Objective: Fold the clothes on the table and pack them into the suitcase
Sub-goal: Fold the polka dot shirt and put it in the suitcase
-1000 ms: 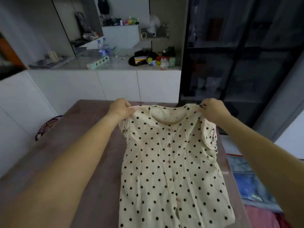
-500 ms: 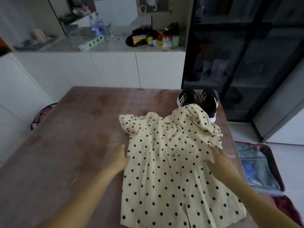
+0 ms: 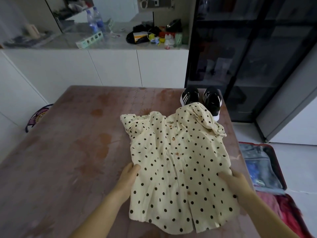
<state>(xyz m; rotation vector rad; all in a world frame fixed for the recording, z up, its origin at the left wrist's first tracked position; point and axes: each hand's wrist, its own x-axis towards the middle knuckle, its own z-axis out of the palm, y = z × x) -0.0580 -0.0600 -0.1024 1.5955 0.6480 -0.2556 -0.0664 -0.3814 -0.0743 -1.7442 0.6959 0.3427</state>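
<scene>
A cream blouse with black polka dots (image 3: 178,162) lies button-side up on the brown table (image 3: 72,152), its right shoulder bunched over a pair of shoes. My left hand (image 3: 129,175) grips the blouse's left side edge at waist height. My right hand (image 3: 235,182) rests on the right side edge, fingers over the cloth. An open red suitcase (image 3: 267,170) lies on the floor to the table's right, with blue and grey packed items inside.
A pair of black and white sneakers (image 3: 202,100) stands at the table's far right corner, partly under the blouse. A stool (image 3: 37,115) sits left of the table. White cabinets with a cluttered counter (image 3: 106,40) run behind; a dark glass cabinet (image 3: 248,48) stands right.
Both hands let go of the blouse's shoulders, dropped it flat on the table, and slid down its sides to waist height. The view tilted down, showing shoes and suitcase.
</scene>
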